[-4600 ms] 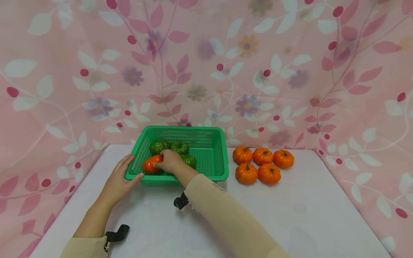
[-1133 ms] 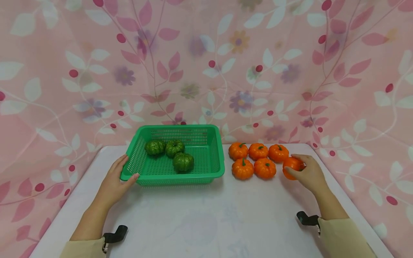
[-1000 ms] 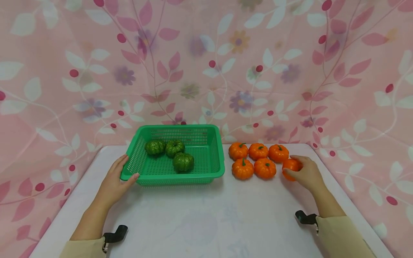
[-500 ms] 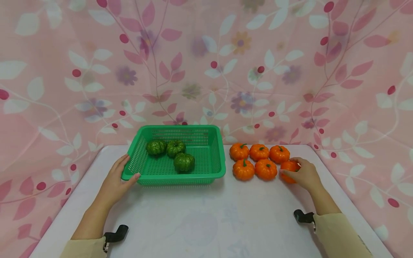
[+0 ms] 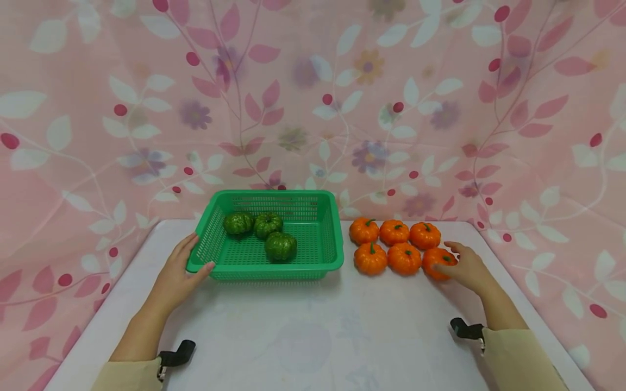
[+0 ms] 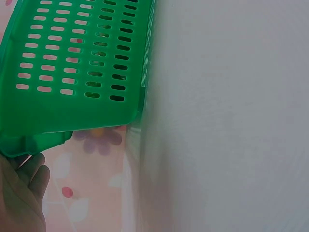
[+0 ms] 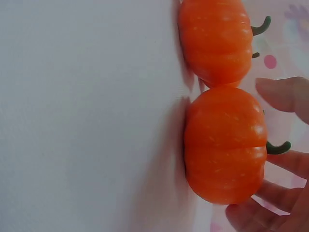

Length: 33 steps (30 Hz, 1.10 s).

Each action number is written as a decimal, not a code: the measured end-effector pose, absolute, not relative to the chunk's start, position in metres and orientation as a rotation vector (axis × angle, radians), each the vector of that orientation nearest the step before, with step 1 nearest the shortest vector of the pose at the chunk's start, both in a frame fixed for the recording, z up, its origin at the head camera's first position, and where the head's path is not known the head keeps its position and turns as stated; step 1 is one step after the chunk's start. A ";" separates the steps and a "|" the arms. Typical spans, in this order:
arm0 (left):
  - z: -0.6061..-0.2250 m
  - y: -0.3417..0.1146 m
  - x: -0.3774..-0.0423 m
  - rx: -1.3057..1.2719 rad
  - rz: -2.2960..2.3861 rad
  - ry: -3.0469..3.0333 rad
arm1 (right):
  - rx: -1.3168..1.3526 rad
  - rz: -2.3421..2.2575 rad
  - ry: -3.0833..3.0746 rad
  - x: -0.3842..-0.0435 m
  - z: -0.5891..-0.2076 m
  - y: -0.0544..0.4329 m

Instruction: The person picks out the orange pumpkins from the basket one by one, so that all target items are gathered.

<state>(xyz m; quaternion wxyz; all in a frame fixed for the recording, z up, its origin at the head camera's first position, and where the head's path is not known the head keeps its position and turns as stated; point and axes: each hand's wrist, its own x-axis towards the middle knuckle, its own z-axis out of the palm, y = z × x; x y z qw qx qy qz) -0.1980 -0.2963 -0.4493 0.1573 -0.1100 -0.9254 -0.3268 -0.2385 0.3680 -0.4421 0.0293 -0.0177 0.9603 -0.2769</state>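
Observation:
At the front-left corner of the green plastic basket (image 5: 274, 268), my left hand (image 5: 176, 274) rests with extended fingers along the left rim and the thumb on the front rim. The left wrist view has those fingers (image 6: 35, 171) at the rim. Inside the basket sit three green pumpkins (image 5: 281, 247), all toward its left and middle. My right hand (image 5: 467, 269) is spread around the far side of a small orange pumpkin (image 5: 439, 264), which stands on the table. In the right wrist view the thumb (image 7: 282, 94) is clear of that pumpkin, while the other fingers lie close beside it.
Several more orange pumpkins stand in two rows right of the basket, including a back-row pumpkin (image 5: 364, 232) and a front-row pumpkin (image 5: 404, 259). A white cloth covers the table (image 5: 313, 336). Behind hangs a pink floral curtain (image 5: 313, 108).
My right hand has carried an orange pumpkin out of the basket to the right end of the front row, lowered it there and loosened its fingers. My left hand has stayed at the basket.

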 end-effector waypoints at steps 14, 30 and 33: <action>-0.448 -0.295 -0.198 -0.292 -0.920 -2.667 | -0.034 -0.867 2.949 -0.241 -0.446 0.369; -0.446 -0.296 -0.197 -0.289 -0.918 -2.665 | 0.005 -0.845 2.919 -0.244 -0.442 0.365; -0.445 -0.296 -0.196 -0.291 -0.919 -2.667 | 0.009 -0.851 2.911 -0.244 -0.441 0.364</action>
